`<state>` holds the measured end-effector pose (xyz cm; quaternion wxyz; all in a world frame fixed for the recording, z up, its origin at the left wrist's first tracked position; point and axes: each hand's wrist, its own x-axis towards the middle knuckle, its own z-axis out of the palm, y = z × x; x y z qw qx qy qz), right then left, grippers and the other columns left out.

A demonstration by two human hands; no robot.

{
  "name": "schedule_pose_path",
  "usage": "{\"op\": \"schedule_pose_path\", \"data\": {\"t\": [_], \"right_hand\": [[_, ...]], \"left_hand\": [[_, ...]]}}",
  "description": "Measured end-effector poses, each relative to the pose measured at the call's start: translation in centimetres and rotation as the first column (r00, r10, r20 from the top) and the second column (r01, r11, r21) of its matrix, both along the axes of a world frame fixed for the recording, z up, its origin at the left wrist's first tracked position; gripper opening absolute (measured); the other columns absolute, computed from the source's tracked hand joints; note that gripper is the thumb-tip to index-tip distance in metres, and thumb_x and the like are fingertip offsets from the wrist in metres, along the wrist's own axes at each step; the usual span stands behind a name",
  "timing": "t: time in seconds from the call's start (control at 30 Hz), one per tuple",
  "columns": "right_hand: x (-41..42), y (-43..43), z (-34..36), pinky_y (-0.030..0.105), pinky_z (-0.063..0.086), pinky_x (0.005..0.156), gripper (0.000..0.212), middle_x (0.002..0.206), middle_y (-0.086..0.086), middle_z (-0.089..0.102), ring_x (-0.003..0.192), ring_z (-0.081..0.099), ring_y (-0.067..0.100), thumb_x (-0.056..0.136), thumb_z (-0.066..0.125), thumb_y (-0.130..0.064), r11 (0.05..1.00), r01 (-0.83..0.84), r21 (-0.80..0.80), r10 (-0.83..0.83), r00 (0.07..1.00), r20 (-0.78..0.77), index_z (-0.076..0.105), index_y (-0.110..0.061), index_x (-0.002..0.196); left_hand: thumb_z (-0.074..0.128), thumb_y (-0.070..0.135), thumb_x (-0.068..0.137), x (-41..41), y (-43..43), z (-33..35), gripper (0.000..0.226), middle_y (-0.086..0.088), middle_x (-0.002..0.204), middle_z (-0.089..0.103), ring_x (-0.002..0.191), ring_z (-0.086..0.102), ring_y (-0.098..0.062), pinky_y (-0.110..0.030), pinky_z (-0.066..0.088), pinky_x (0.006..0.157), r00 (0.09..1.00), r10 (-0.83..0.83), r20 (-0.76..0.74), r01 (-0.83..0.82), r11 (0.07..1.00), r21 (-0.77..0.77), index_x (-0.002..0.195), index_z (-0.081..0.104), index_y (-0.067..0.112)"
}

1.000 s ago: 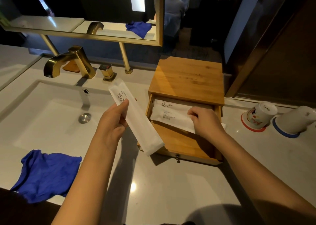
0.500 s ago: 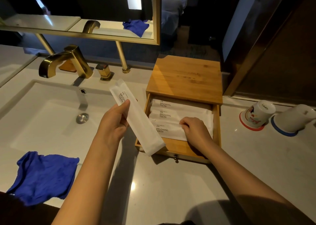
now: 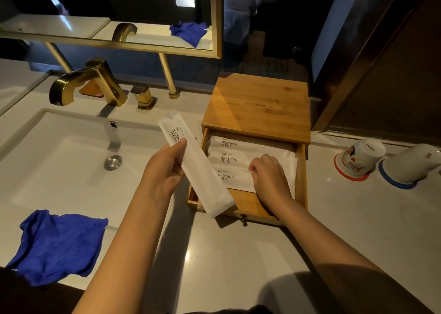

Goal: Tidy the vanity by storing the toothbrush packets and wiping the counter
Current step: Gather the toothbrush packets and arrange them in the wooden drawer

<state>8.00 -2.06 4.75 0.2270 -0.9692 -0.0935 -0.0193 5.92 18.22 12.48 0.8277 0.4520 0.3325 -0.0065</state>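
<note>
Pinching packet (image 3: 198,168) between left fingers (image 3: 177,146), beside open drawer (image 3: 301,170).

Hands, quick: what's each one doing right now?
Left hand: closed on a toothbrush packet, held above the counter.
Right hand: in the open drawer, fingers curled on the nearest packet lying there.

Bare counter (image 3: 238,261) before the drawer (image 3: 301,170); cups (image 3: 360,157) seemingly crowd right.

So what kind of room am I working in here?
Most likely a hotel bathroom vanity: a gold faucet over a white sink, sealed toothbrush packets in a wooden drawer box, and two upturned cups on coasters.
</note>
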Motion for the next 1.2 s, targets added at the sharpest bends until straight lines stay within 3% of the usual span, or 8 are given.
{"op": "schedule_pose_path", "data": {"t": [0.13,0.33,0.53,0.63,0.8,0.93,1.07,1.2], "right_hand": [[-0.2,-0.1,0.4,0.027,0.039,0.063,0.009,0.099,0.008,0.057,0.081,0.046,0.016,0.092,0.049,-0.007,1.000,0.001,0.006,-0.001,1.000,0.000,0.057,-0.009,0.097],[0.0,-0.3,0.3,0.027,0.037,0.062,0.012,0.098,0.009,0.058,0.079,0.046,0.017,0.092,0.045,-0.005,1.000,0.004,-0.006,-0.004,0.999,-0.033,0.057,-0.009,0.094],[-0.7,0.3,3.9,0.024,0.047,0.071,0.017,0.096,0.000,0.058,0.082,0.052,0.011,0.096,0.044,-0.019,0.952,-0.022,0.305,0.045,0.997,-0.068,0.060,-0.013,0.098],[-1.8,1.3,6.4,0.021,0.049,0.070,0.016,0.087,-0.006,0.061,0.082,0.059,0.008,0.095,0.048,-0.028,0.824,-0.002,0.567,0.198,0.938,-0.284,0.061,-0.019,0.093],[-1.8,0.9,7.8,0.027,0.055,0.076,0.006,0.096,-0.002,0.064,0.093,0.064,0.013,0.089,0.058,-0.023,0.759,0.069,0.647,0.261,0.878,-0.400,0.061,-0.020,0.093],[-1.3,0.2,7.8,0.022,0.052,0.074,0.011,0.095,-0.005,0.062,0.093,0.060,0.011,0.088,0.060,-0.019,0.776,0.100,0.623,0.180,0.912,-0.370,0.066,-0.020,0.098],[-0.8,-0.6,7.9,0.025,0.050,0.078,0.016,0.093,-0.014,0.060,0.091,0.056,0.006,0.090,0.057,-0.018,0.830,0.049,0.555,0.157,0.935,-0.318,0.067,-0.021,0.102],[0.1,-2.3,7.9,0.024,0.046,0.075,0.022,0.101,-0.008,0.060,0.094,0.056,0.011,0.091,0.055,-0.016,0.880,0.094,0.466,0.059,0.951,-0.304,0.065,-0.018,0.111]], "left_hand": [[0.061,0.010,0.087,-0.1,-0.8,0.1,0.007,-0.009,0.099,0.066,0.094,0.065,-0.021,-0.042,0.054,0.087,1.000,-0.009,-0.010,0.009,1.000,0.010,0.087,0.061,0.018],[0.062,0.008,0.087,-0.2,-1.7,0.4,0.005,-0.011,0.100,0.066,0.097,0.065,-0.023,-0.040,0.056,0.087,1.000,-0.009,-0.029,0.007,0.999,-0.043,0.087,0.061,0.013],[0.058,0.012,0.090,-0.7,-3.0,1.4,0.006,-0.009,0.092,0.067,0.088,0.067,-0.020,-0.036,0.060,0.068,0.998,-0.060,0.006,0.060,0.994,-0.087,0.085,0.063,0.011],[0.058,0.014,0.090,-1.0,-3.9,1.6,0.003,-0.009,0.099,0.064,0.092,0.065,-0.020,-0.034,0.060,0.067,0.996,-0.086,0.028,0.088,0.994,-0.064,0.090,0.061,0.015],[0.057,0.017,0.090,-1.4,-4.8,1.9,0.015,-0.010,0.106,0.061,0.101,0.062,-0.021,-0.035,0.059,0.073,0.990,-0.120,0.074,0.124,0.991,-0.044,0.105,0.060,0.016],[0.055,0.010,0.091,-1.4,-4.6,1.6,0.010,-0.011,0.107,0.066,0.103,0.064,-0.021,-0.033,0.057,0.080,0.986,-0.129,0.104,0.134,0.990,-0.040,0.094,0.064,0.013],[0.055,0.012,0.091,-1.9,-3.9,0.9,0.013,-0.009,0.109,0.070,0.099,0.067,-0.018,-0.029,0.056,0.080,0.971,-0.209,0.119,0.180,0.959,0.217,0.097,0.067,0.013],[0.056,0.012,0.090,-1.8,-2.5,-0.8,0.034,-0.003,0.126,0.060,0.110,0.058,-0.015,-0.028,0.051,0.087,0.973,-0.225,0.056,0.116,0.682,0.722,0.124,0.057,0.017]]}}
